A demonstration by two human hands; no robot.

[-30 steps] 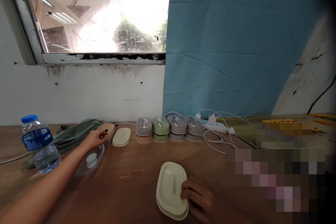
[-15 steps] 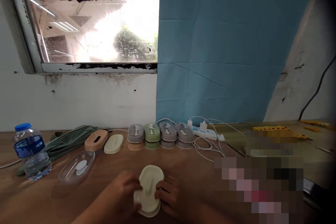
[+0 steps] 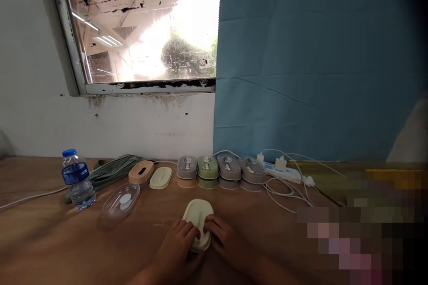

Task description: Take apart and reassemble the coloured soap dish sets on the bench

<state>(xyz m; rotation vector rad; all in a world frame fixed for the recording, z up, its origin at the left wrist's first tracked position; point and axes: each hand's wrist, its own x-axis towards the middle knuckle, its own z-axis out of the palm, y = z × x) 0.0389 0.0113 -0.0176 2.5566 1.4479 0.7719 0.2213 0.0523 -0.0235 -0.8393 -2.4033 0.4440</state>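
Observation:
A cream oval lunch box [image 3: 198, 210] lies on the table in front of me, long side pointing away. My left hand [image 3: 179, 241] holds its left side, curled fingers resting on the top and the thumb mostly hidden. On the opposite side, my right hand [image 3: 224, 237] grips the edge, fingertips bent over the rim. Beyond them are a clear plastic lid [image 3: 121, 201] with a white round piece, a flat cream tray-like part [image 3: 161, 178] and a peach box part [image 3: 141, 172] with a dark slot.
Several stacked lunch boxes [image 3: 207, 170], grey and green, stand in a row near the wall. A water bottle [image 3: 77, 180] and a green bag [image 3: 110, 171] are at left. A power strip [image 3: 284, 172] with white cables [image 3: 284, 192] lies at right, beside a blurred-out area.
My left hand has moved from the box's left edge onto its top, nearer my right hand. The view has turned left, so everything appears farther right.

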